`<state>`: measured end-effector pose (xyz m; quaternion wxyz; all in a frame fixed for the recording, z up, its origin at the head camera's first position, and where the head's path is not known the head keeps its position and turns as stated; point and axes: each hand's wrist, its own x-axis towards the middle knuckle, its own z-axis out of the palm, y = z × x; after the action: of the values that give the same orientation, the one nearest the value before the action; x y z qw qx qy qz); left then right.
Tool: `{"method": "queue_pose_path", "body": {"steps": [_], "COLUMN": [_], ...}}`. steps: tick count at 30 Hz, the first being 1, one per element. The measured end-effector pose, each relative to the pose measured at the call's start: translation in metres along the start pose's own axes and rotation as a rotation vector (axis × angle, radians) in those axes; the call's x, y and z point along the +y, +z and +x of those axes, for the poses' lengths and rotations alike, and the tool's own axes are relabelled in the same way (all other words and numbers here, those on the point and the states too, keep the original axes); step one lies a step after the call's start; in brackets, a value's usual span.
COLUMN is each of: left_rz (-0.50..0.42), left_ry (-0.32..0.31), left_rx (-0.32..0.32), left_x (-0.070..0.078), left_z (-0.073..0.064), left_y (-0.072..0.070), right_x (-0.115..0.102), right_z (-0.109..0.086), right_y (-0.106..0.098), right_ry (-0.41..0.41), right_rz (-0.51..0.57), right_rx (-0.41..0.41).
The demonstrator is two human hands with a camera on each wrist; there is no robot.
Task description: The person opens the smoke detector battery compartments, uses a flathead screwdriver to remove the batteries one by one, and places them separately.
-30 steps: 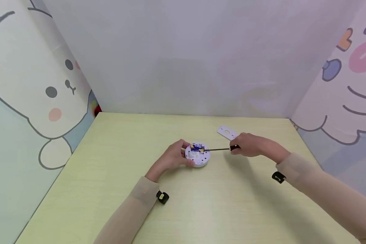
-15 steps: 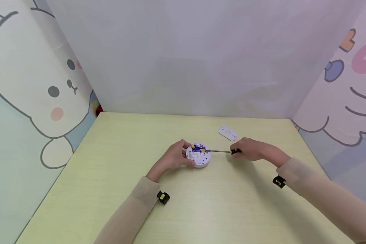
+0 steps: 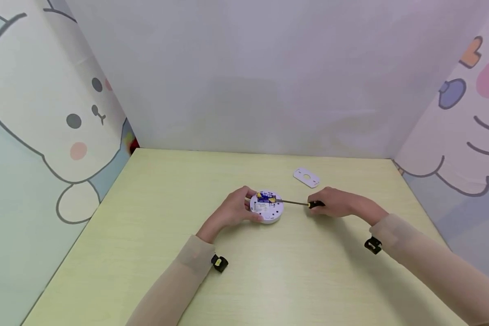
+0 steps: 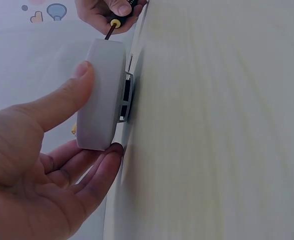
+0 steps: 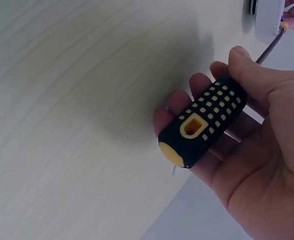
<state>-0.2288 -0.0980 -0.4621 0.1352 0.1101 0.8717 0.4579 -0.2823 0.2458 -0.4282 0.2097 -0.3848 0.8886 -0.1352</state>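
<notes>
Near the middle of the table in the head view, my left hand grips a round white smoke detector by its left edge. In the left wrist view its thumb lies on the rim, with the fingers around the lower end. Blue-and-yellow batteries show in the upturned back, one lying askew. My right hand holds a screwdriver by its black-and-yellow handle, fingers wrapped around it. The long thin shaft points left, its tip right at the batteries' right end.
A flat white mounting plate with a hole in its middle lies behind the right hand. The pale wooden table ends at a plain back wall. Cartoon-printed panels stand at either side.
My right hand and the screwdriver handle have moved slightly down, so the shaft now slopes. One battery has tilted in the detector. My left hand keeps its grip.
</notes>
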Motion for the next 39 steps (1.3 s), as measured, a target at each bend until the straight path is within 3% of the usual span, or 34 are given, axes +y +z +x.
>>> {"method": "queue_pose_path", "body": {"steps": [16,39], "left_rz": [-0.008,-0.016], "left_ry": [0.001,-0.001], "left_rx": [-0.001,-0.010], "left_x": [0.000,-0.002], "left_z": [0.001,-0.002], "left_y": [0.001,-0.002], "right_x": [0.011,0.015], "right_z": [-0.002,-0.010], "right_y": [0.006,0.010], "right_ry": [-0.081,-0.085], "right_rz": [0.020,0.020], "right_rx": [0.045,0.088]}}
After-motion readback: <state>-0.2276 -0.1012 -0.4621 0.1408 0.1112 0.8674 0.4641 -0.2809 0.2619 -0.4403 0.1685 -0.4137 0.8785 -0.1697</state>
